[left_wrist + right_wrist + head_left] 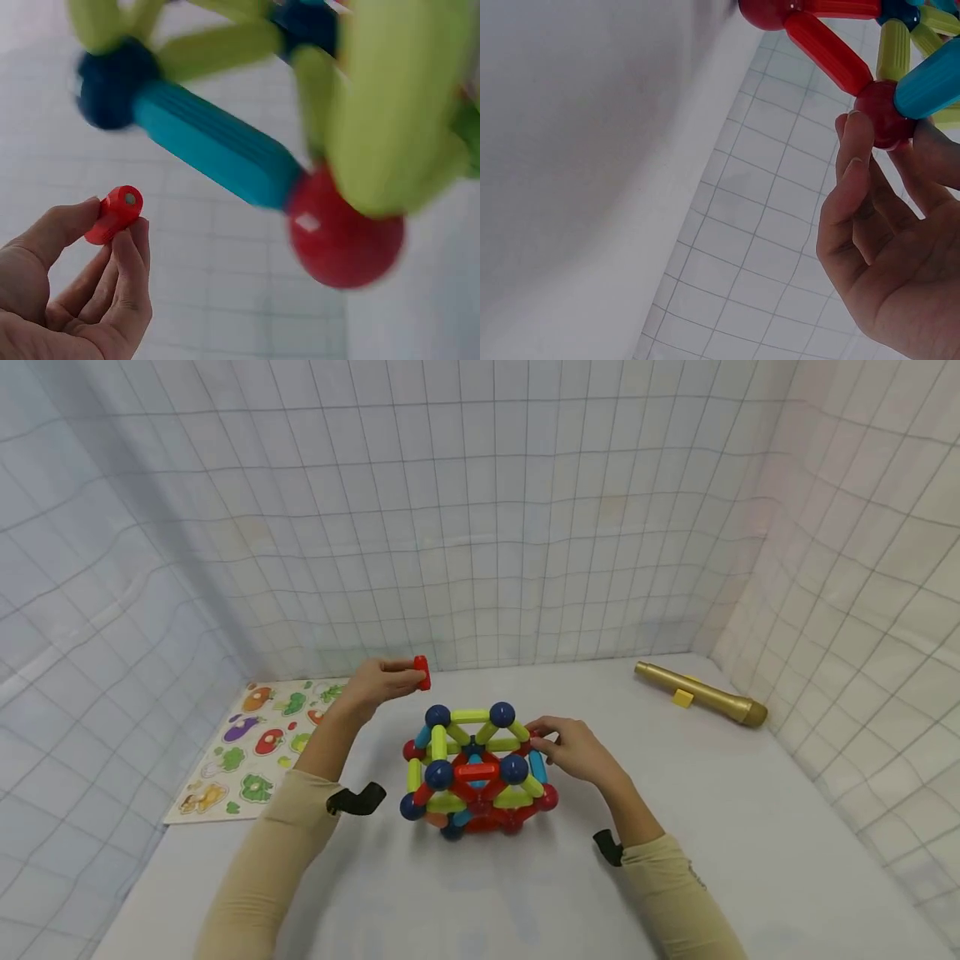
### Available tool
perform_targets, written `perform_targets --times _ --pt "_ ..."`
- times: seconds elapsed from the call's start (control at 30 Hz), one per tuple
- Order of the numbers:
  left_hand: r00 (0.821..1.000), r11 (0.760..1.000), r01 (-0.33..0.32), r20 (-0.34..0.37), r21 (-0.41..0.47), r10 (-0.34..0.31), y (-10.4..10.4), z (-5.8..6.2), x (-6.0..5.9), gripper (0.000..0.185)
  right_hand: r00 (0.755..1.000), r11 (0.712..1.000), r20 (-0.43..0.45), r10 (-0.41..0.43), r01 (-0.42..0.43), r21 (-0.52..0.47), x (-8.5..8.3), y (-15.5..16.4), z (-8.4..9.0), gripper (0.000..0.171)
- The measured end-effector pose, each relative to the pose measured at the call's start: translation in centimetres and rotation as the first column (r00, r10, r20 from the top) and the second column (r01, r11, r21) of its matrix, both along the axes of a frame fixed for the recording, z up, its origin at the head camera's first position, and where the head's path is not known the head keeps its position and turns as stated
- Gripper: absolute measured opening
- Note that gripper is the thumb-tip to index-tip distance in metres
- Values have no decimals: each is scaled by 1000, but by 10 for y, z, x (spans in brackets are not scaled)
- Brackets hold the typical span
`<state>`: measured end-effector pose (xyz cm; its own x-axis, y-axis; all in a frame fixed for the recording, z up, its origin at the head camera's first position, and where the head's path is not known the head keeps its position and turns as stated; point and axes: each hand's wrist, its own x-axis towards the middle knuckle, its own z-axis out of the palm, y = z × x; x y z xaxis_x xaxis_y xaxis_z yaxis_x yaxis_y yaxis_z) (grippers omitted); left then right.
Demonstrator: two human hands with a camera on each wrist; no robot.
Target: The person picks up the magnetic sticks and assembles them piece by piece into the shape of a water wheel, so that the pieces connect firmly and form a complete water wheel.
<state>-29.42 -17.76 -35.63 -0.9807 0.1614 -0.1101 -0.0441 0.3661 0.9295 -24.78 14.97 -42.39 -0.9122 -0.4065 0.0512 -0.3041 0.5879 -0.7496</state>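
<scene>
A magnetic rod-and-ball structure (477, 770) stands on the white table, built from yellow-green, red and blue rods with dark blue and red balls. My left hand (382, 683) is behind and to its left, pinching a short red magnetic rod (422, 672) between thumb and fingers, apart from the structure. In the left wrist view a round metal spot shows on the end of that red rod (116, 214). With my right hand (573, 747) I grip a red ball (885, 115) at the structure's right side, thumb and fingers on either side of it.
A vegetable puzzle board (247, 752) lies at the left. At the back right is a gold tube-shaped object (697, 691) with a small yellow piece (682, 698) beside it. Grid-patterned white curtains (510, 527) enclose the table's back and sides.
</scene>
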Motion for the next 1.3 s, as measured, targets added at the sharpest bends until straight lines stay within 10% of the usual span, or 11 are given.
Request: perform_targets --times 0.17,0.37,0.97,1.07,1.3 --pt "990 995 88 -104 -55 -93 34 43 46 51 1000 1000 22 3 -3 1 -4 -1 1 28" --pt "977 969 160 -111 -188 -182 80 52 82 45 999 1000 43 1 0 -14 -8 -5 0 28" --pt "980 950 177 -37 -258 -193 109 36 83 38 999 1000 42 9 -9 -12 -12 -4 0 28" --pt "976 916 168 -70 -364 -206 114 36 79 34 999 1000 36 15 -14 -19 -13 -2 0 28" --pt "964 752 147 -77 -642 -254 122 33 74 40 999 999 43 16 -15 -34 -13 -2 -4 28"
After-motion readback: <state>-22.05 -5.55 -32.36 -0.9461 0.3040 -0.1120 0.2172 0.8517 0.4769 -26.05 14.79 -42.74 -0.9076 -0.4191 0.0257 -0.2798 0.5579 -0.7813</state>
